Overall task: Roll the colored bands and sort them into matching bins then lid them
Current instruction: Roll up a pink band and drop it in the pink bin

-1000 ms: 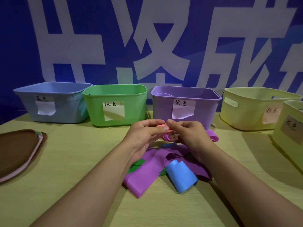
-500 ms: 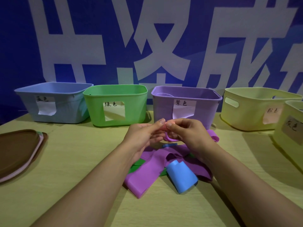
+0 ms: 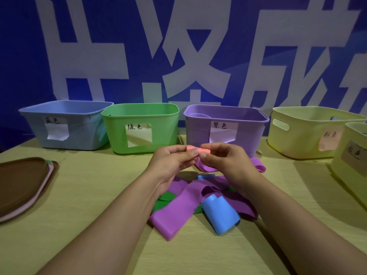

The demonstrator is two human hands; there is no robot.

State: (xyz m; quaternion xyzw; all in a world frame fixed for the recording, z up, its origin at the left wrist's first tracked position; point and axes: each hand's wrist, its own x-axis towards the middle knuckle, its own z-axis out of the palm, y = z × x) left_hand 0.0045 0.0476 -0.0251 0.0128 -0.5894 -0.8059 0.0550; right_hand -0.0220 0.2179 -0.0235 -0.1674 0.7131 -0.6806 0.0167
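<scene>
Both hands meet above the table in front of the purple bin (image 3: pixel 246 133). My left hand (image 3: pixel 170 161) and my right hand (image 3: pixel 224 158) pinch a small pink band (image 3: pixel 198 150) between fingers and thumbs; it looks rolled into a short tube. Below them lies a heap of bands: purple bands (image 3: pixel 178 213), a curled blue band (image 3: pixel 220 215) and a green band (image 3: pixel 160 203) partly buried. Across the back stand a blue bin (image 3: pixel 83 132), a green bin (image 3: pixel 117 132), the purple bin and a pale yellow bin (image 3: pixel 301 139) with a pink label.
A second pale yellow bin (image 3: pixel 351 171) with a grey label stands at the right edge. Stacked lids (image 3: pixel 21 185), brown on top, lie at the left edge of the wooden table (image 3: pixel 79 225). A blue banner wall rises behind the bins.
The hands have kept working the pink band at the same spot; the fingers shifted and more of the pink roll now shows between them.
</scene>
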